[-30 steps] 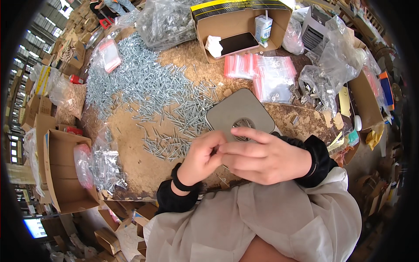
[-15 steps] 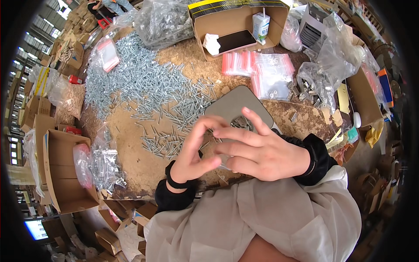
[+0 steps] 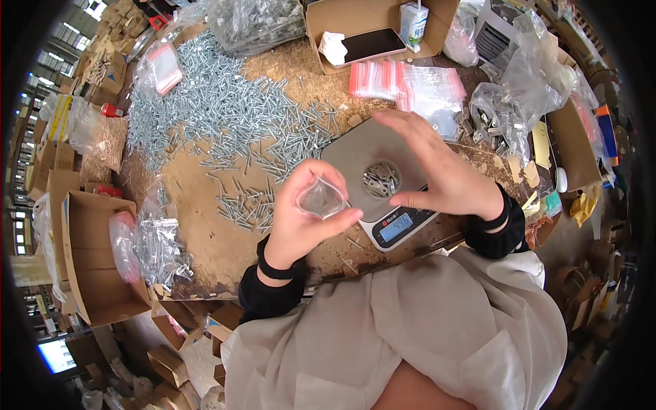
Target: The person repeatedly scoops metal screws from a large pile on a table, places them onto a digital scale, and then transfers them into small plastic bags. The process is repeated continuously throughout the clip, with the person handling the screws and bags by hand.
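My left hand [image 3: 292,222] is curled round a small clear plastic bag [image 3: 321,198], whose mouth gapes upward in a rounded opening. To the right, my right hand [image 3: 447,174] hovers over a digital kitchen scale [image 3: 345,157] with thumb and fingers spread apart and nothing in them. On the scale's grey plate sits a small round dish holding metal pieces [image 3: 380,182]. My right thumb is close beside this dish; I cannot tell if it touches. The scale's lit display [image 3: 396,227] faces me.
A large heap of silver screws [image 3: 205,102] covers the table's left and back. Flat zip bags [image 3: 434,92] lie behind the scale. At the back, an open carton [image 3: 437,31] holds a phone [image 3: 362,46] and a drink carton [image 3: 413,26]. Another box [image 3: 99,263] stands left.
My hands have come apart; the right has moved right and opened over the scale. The bag in my left hand now shows its open mouth, and the dish and display are uncovered.
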Action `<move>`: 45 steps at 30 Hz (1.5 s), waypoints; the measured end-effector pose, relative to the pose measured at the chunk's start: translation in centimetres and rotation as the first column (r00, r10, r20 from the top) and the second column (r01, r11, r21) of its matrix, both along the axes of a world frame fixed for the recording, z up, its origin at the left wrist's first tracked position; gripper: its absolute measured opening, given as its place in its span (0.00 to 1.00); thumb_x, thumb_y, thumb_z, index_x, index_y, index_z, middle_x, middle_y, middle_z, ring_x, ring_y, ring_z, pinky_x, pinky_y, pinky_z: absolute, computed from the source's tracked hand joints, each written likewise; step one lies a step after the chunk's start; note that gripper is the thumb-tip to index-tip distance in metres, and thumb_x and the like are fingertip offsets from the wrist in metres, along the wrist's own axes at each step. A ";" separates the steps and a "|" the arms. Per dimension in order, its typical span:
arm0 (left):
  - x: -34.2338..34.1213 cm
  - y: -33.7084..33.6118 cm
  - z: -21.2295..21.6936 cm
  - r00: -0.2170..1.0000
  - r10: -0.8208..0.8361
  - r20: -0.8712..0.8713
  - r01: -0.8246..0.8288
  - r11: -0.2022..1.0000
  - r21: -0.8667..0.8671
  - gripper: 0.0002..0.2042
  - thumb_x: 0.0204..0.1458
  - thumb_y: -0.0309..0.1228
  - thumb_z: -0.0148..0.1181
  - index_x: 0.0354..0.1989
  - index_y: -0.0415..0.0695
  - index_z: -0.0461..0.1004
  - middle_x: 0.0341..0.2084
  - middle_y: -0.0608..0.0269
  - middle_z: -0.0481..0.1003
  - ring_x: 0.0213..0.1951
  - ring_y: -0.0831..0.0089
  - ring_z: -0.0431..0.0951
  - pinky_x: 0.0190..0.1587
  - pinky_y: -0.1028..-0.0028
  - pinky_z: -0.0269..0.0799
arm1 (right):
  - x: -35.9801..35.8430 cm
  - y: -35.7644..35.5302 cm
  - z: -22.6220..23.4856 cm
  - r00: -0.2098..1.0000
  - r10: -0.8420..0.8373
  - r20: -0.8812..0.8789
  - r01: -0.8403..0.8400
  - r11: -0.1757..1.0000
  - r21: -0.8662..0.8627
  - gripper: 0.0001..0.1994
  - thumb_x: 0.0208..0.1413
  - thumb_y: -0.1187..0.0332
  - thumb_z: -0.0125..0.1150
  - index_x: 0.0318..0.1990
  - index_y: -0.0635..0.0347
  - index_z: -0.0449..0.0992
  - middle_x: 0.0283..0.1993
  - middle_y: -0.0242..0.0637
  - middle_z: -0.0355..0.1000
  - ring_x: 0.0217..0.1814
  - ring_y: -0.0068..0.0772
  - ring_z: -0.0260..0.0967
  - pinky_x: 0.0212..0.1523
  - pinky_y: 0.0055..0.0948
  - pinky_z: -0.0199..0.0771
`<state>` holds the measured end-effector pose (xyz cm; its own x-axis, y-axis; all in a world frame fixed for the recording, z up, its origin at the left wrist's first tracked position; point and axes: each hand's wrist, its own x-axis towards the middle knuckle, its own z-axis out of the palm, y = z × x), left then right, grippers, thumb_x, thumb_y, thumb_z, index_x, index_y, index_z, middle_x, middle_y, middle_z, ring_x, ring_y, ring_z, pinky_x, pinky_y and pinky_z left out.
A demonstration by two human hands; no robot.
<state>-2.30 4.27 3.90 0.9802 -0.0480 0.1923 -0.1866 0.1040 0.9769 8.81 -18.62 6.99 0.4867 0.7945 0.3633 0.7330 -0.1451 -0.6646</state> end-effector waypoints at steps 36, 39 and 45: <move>2.5 -5.4 -3.0 0.950 -0.236 -0.206 0.253 0.965 0.061 0.28 0.49 0.30 0.71 0.58 0.35 0.68 0.49 0.57 0.76 0.50 0.70 0.77 0.54 0.68 0.73 | 0.2 -0.2 -1.7 0.987 0.033 -0.157 -0.034 0.999 -0.001 0.36 0.46 0.46 0.68 0.58 0.64 0.75 0.29 0.41 0.78 0.29 0.40 0.78 0.32 0.32 0.75; 2.4 -5.2 -3.7 0.955 -0.257 -0.146 0.274 0.955 0.112 0.28 0.49 0.25 0.71 0.59 0.38 0.67 0.50 0.60 0.76 0.52 0.74 0.76 0.55 0.70 0.72 | 0.3 -0.4 -1.8 0.942 0.042 -0.332 -0.033 0.999 0.033 0.36 0.49 0.44 0.65 0.58 0.65 0.74 0.31 0.40 0.78 0.32 0.33 0.78 0.37 0.30 0.75; 2.4 -5.2 -3.3 0.930 -0.291 -0.222 0.315 0.946 0.076 0.20 0.50 0.19 0.69 0.51 0.40 0.69 0.40 0.68 0.75 0.45 0.81 0.75 0.48 0.76 0.72 | 1.0 -1.0 -1.9 0.811 0.135 -0.569 0.016 0.968 0.252 0.26 0.58 0.55 0.61 0.61 0.60 0.72 0.41 0.41 0.78 0.42 0.26 0.75 0.42 0.28 0.73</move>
